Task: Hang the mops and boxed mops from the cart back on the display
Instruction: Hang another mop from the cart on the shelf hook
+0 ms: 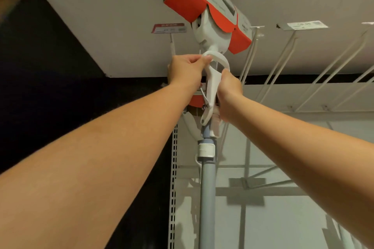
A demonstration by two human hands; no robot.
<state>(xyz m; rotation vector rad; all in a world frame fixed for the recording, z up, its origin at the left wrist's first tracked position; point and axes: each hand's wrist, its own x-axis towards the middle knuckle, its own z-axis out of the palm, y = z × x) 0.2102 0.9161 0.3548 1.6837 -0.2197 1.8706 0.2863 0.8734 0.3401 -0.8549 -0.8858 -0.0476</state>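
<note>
Pinching the mop (207,198) loop with left hand (187,69), gripping its lever with right hand (229,95); wire hooks (283,61) right of mop, red price tag (169,28) left.

**Views:** one, head-worn, wide-angle.
**Position:** at the person's head, close before the display's slotted upright (173,178).
**Facing:** forward and steeply upward, along both outstretched forearms.
**Centre of frame:** left hand (187,70) and right hand (229,95), both on the mop (207,198), whose pole rises up the middle.
**Near field:** the forearms fill the lower corners.
**Top edge:** red-and-white carton (202,0), seen from underneath.
**Upper right:** wire hooks (283,62), also seen from below.
</note>
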